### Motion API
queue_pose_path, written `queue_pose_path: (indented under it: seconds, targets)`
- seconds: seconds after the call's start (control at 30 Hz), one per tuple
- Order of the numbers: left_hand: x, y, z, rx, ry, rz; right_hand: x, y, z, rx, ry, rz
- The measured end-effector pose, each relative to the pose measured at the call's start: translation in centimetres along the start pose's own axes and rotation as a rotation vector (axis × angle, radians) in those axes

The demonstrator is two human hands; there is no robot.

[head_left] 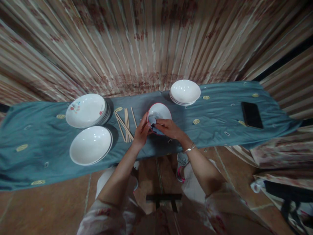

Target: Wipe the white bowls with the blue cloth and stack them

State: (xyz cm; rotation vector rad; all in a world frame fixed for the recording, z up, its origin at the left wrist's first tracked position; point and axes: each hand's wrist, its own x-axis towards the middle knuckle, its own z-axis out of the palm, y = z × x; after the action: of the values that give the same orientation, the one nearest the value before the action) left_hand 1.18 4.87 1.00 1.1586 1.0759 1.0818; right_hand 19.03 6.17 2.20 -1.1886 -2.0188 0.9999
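A small white bowl [163, 111] with a red rim is tilted above the near middle of the table. My left hand [141, 133] grips its left side, thumb near the rim. My right hand [169, 128] reaches into the bowl from the right, fingers pinched on a small pale grey cloth [152, 120] that lies against the inner wall. Part of the cloth and the bowl's underside are hidden. Just left of my left hand lie several wooden chopsticks [126, 125], some crossed.
On the blue-green tablecloth [215, 114] stand a stack of flowered plates [85, 111], white bowls [90, 145] at front left, and stacked smaller bowls [185, 91] at the back. A black phone [251, 115] lies at right. A pleated curtain [146, 49] hangs behind.
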Motion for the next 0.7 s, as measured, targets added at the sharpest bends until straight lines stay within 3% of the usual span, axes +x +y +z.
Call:
queue_pose_path:
  seconds: [0.2,0.4,0.7]
  targets:
    - [-0.1,0.1,0.0,-0.005,-0.024,-0.007,-0.2,0.0,-0.6,-0.096,-0.040,0.056]
    - [-0.1,0.2,0.0,0.003,-0.020,0.001,-0.4,-0.4,-0.9,-0.373,-0.067,0.123]
    - [-0.2,0.3,-0.1,0.009,-0.008,-0.032,-0.9,1.0,0.6,-0.738,0.105,0.156]
